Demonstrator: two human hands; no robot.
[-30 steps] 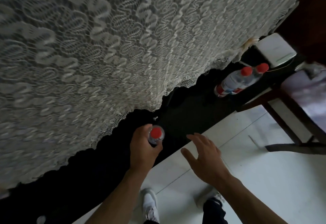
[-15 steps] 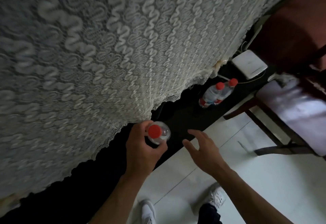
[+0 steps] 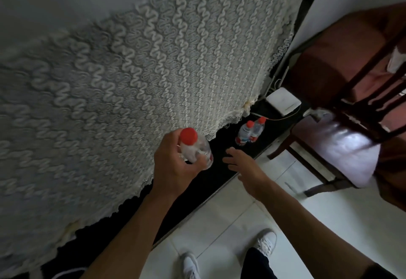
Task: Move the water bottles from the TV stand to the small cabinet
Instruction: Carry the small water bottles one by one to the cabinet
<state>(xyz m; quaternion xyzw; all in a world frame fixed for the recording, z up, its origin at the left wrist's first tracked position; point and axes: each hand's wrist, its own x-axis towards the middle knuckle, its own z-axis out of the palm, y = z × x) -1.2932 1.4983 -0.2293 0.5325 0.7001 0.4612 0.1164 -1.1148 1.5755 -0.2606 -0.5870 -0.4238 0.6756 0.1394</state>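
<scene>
My left hand (image 3: 173,168) grips a clear water bottle with a red cap (image 3: 194,148), held up in the air in front of the lace cover. Two more red-capped water bottles (image 3: 250,131) stand side by side on the black TV stand (image 3: 222,168), further right. My right hand (image 3: 243,166) reaches over the stand's edge towards them with fingers spread and holds nothing. The small cabinet is not in view.
A white lace cloth (image 3: 131,85) drapes over something large on the stand. A white box with a cable (image 3: 283,104) lies behind the two bottles. A dark wooden chair (image 3: 342,111) stands at the right on the white tiled floor (image 3: 230,219).
My left hand has lifted the bottle up off the stand and nearer the camera. My right hand has moved forward towards the two standing bottles. The view has swung right.
</scene>
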